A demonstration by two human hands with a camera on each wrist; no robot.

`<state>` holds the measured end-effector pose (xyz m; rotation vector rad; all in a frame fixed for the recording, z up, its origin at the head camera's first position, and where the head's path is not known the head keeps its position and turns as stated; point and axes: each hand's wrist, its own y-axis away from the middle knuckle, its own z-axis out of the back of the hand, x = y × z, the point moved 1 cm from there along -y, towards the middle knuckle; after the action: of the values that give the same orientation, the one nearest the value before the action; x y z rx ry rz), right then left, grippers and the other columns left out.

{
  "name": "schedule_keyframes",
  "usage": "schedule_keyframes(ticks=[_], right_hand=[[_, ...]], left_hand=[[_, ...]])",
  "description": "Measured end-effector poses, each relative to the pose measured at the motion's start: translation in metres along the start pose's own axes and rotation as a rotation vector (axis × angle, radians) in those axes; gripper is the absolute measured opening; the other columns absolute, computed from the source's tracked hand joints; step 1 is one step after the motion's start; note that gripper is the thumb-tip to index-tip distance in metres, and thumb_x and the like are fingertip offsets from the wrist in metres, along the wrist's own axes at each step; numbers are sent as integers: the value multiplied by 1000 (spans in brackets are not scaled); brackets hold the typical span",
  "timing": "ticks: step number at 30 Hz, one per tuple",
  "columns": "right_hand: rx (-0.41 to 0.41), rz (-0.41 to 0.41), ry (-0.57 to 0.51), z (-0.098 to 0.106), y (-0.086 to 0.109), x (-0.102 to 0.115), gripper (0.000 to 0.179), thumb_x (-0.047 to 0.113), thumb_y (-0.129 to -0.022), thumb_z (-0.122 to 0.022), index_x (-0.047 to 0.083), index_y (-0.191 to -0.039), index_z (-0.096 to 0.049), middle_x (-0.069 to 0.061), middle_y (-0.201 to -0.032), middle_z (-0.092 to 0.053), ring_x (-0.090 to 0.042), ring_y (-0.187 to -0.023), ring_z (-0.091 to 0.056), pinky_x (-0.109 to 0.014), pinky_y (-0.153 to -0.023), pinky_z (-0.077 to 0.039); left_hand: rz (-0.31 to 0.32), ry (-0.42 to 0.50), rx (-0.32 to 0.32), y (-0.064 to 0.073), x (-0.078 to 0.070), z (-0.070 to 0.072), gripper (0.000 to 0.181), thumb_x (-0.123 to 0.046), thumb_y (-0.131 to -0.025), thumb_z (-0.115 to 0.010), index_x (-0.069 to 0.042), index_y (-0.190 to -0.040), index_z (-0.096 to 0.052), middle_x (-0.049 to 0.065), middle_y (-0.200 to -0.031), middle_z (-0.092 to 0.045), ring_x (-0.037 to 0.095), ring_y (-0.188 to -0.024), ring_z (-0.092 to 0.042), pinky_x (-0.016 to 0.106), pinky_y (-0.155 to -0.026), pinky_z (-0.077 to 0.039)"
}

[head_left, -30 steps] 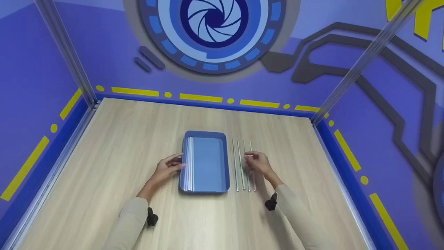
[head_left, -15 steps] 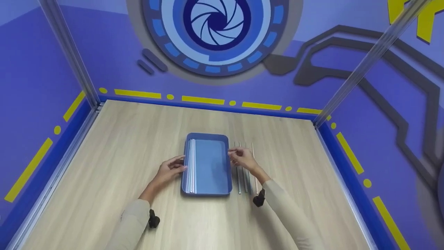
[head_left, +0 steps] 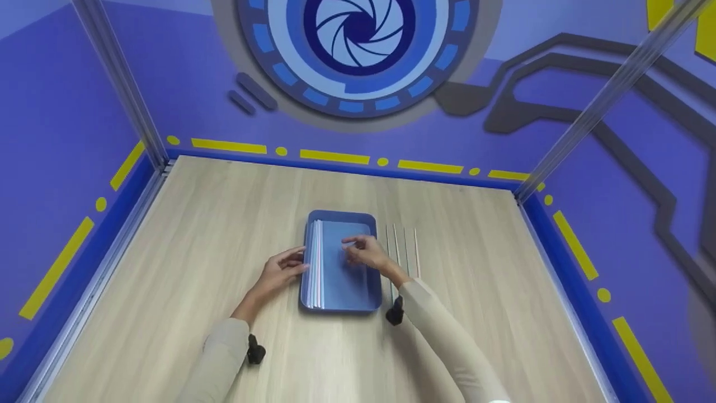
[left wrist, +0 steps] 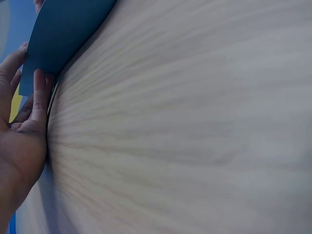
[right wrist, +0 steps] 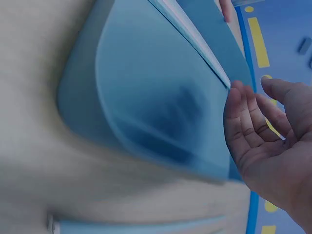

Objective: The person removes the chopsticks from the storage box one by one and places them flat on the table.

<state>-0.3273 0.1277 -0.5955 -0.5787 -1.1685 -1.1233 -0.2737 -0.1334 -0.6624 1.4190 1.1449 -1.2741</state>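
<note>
A shallow blue tray point(head_left: 344, 307) lies on the wooden table, with several thin pale sticks point(head_left: 318, 268) side by side along its left wall. At that wall's outer side is my left hand point(head_left: 278, 274). Its fingers and thumb touch the tray wall point(left wrist: 63, 34), and the fingers are fairly straight. Over the tray's middle hovers my right hand point(head_left: 368, 254), loosely bent. The right wrist view shows its thumb apart from the fingers point(right wrist: 239, 119), with nothing visible between them. To the right of the tray lie several thin metallic sticks point(head_left: 417, 252), partly hidden by the right forearm.
A blue panel wall point(head_left: 235, 123) with yellow marks stands behind the table, and similar panels close off both sides. Metal posts point(head_left: 593, 123) rise at the back corners. Each sleeve carries a small black device point(head_left: 395, 312) at the wrist.
My right hand has moved left, from above the loose sticks across the tray's right rim to over its middle. The left hand keeps its place at the tray wall. The head view has shifted slightly.
</note>
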Motion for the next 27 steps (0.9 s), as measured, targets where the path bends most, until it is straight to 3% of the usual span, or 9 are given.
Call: schedule_keyframes(ticks=[3, 8, 19, 27], right_hand=[[23, -36, -33, -15, -4, 1, 36, 7, -100, -63, -10, -131, -60, -28, -104, -70, -37, -94, -73, -44, -84, -64], [73, -59, -77, -36, -8, 0, 39, -2, -97, -62, -11, -135, -56, -29, -113, -69, -37, -103, -73, -40, -90, -62], [22, -11, 45, -53, -9, -7, 40, -4, -88, -72, -10, -127, -62, -24, -99, -72, -12, -73, -66, -30, -72, -64], [-28, 61, 131, -60, -13, -6, 39, -5, -84, -78, -14, -119, -64, -27, -90, -72, -7, -60, -60, -24, -59, -60]], left_hand=[[-9, -4, -2, -1, 0, -1, 58, -4, -92, -74, 3, -145, -52, 34, -131, -58, 12, -99, -65, 21, -83, -59], [-11, -20, 7, 0, -1, -1, 57, -7, -94, -73, 2, -146, -52, 33, -131, -59, 12, -101, -64, 20, -84, -58], [-21, -34, 29, -2, 0, -2, 57, -7, -95, -72, 4, -147, -50, 35, -132, -58, 13, -103, -65, 20, -85, -58], [-12, -47, 3, -1, 0, 0, 57, -6, -94, -72, 3, -146, -51, 34, -132, -59, 11, -102, -65, 19, -85, -57]])
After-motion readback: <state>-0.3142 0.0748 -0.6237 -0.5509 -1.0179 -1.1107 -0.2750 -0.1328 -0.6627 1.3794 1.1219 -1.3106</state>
